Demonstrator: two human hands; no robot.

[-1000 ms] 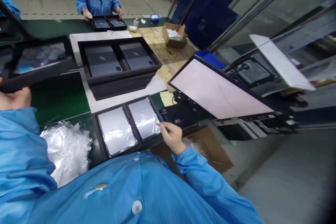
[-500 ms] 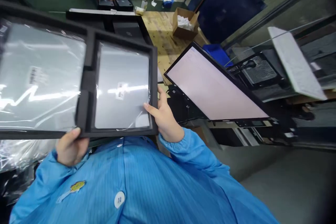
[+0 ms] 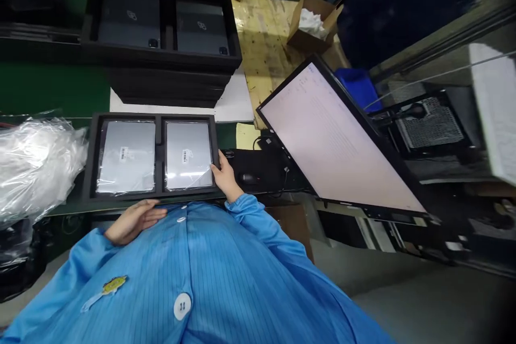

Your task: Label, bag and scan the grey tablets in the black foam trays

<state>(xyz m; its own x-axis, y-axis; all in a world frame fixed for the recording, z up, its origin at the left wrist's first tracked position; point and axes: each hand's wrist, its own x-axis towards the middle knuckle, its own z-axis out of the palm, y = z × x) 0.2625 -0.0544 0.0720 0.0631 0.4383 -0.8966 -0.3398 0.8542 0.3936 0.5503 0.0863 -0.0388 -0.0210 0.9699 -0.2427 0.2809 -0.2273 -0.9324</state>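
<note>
Head view, right hand point(image 3: 226, 181) gripping tray point(image 3: 91, 157)

Behind the two-slot tray point(image 3: 160, 157), the tray stack point(image 3: 169, 86) — monitor point(image 3: 338, 140) right, bags point(image 3: 36, 166) left

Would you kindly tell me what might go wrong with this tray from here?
Only the right hand holds the tray, at its right rim; the left hand lies open by the near edge, so a lift may tip it.
The wrapped tablets sit in glossy film and might then slide out.
The mouse lies close by the right hand and could get knocked.
</note>
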